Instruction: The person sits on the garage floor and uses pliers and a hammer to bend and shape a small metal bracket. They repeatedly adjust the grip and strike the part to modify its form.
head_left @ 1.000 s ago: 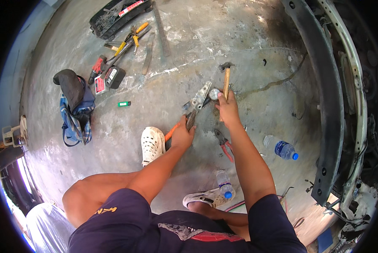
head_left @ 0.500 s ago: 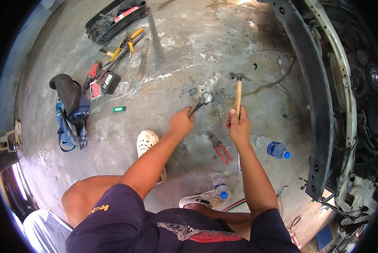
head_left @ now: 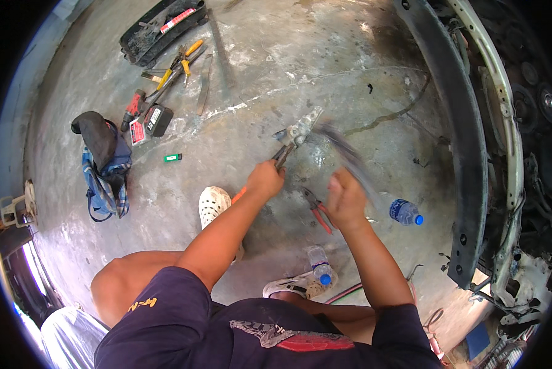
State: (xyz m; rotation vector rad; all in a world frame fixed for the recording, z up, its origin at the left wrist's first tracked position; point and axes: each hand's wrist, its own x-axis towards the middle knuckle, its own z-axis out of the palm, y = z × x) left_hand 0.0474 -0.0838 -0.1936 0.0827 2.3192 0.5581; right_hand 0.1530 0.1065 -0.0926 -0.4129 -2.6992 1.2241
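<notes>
My left hand (head_left: 265,180) is closed around the dark handles of a plier-like tool (head_left: 282,156). At the tool's far end, a dull silvery metal part (head_left: 301,130) lies on or just above the concrete floor. My right hand (head_left: 348,200) grips a hammer (head_left: 350,154), smeared by motion, its blurred head end close to the right side of the metal part. Red-handled pliers (head_left: 317,210) lie on the floor just left of my right hand. An orange thing (head_left: 239,195) shows partly behind my left forearm.
Two water bottles (head_left: 405,211) (head_left: 320,265) lie near my right arm. To the left are a blue bag (head_left: 105,169), green box (head_left: 172,158), red drill (head_left: 134,106), battery (head_left: 158,121), yellow-handled cutters (head_left: 185,61) and black bin (head_left: 159,37). A dark vehicle beam (head_left: 467,135) stands at right.
The hammer has swung from upright, head away from me, to a blurred slant toward the metal part. My right hand is slightly lower. The metal part has tilted a little.
</notes>
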